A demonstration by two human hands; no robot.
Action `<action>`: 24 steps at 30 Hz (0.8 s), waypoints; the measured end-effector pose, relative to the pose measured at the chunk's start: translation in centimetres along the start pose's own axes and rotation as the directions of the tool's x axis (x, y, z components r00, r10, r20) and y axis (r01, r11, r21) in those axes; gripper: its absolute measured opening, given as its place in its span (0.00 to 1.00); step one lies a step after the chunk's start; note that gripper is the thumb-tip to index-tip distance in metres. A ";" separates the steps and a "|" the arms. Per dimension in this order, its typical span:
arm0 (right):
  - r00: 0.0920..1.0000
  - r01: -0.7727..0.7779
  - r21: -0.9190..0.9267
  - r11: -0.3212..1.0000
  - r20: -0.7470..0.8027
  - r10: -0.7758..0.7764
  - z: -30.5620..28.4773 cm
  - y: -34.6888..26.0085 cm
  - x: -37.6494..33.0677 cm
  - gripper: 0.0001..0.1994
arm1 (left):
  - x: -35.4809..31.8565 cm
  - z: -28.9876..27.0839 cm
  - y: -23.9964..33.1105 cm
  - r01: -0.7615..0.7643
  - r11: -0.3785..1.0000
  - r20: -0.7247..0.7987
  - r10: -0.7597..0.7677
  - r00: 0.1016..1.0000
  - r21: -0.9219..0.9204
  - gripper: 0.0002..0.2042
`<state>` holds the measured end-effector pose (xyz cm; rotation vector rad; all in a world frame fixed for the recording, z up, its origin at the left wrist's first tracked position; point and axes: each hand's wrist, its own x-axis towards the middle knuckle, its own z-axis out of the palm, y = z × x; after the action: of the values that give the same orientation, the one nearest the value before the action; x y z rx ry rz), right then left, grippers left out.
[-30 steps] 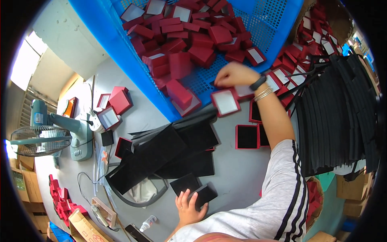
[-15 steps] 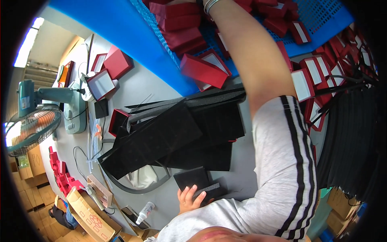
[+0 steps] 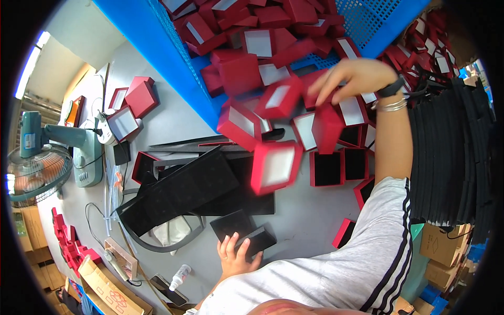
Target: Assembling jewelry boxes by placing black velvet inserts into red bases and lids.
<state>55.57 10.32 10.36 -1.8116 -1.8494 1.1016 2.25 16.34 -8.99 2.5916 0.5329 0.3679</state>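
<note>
My left hand [image 3: 236, 256] is near the table's front edge, its fingers curled round a small black foam block [image 3: 257, 242]. Beside that block lies another flat black foam piece [image 3: 231, 223]. My right hand [image 3: 362, 79] hovers over red boxes at the mouth of the blue basket, palm down, fingers bent and apart, with nothing plainly held. A red box [image 3: 328, 128] is right below its fingertips. In front of the basket, several red boxes with white insides, such as the blurred box [image 3: 276, 164], are tumbling onto the table.
The blue plastic basket [image 3: 163, 58] is heaped with red boxes. Large black foam sheets [image 3: 181, 197] lie mid-table, and red boxes with black insides [image 3: 326, 169] sit to their right. Black strips [image 3: 446, 163] are stacked at right. A green fan [image 3: 39, 168], bottle [image 3: 180, 276] and phone [image 3: 169, 290] are at left.
My right arm has drawn back from deep in the basket toward me and to the right. Red boxes have spilled forward over the table. My left hand stays at the foam block.
</note>
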 end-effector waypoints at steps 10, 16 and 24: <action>0.232 -0.696 -0.023 0.717 -0.953 0.195 -9.9 14.1 19.8 0.43 | -1.6 1.7 -0.3 -0.045 0.999 -0.090 0.047 0.995 0.030 0.38; 0.703 -0.624 -0.306 0.719 -0.622 0.345 -5.0 12.6 15.0 0.46 | -1.3 1.4 0.4 -0.040 0.999 -0.062 0.042 0.997 0.022 0.38; 0.894 -0.138 -0.061 0.989 0.423 0.151 -1.1 2.1 7.2 0.26 | -0.4 0.2 -0.1 0.022 1.000 -0.005 -0.022 1.000 -0.012 0.39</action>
<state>56.84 17.25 7.55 -1.8597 -1.9903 1.6466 1.97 16.13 -9.28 2.5720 0.5588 0.3696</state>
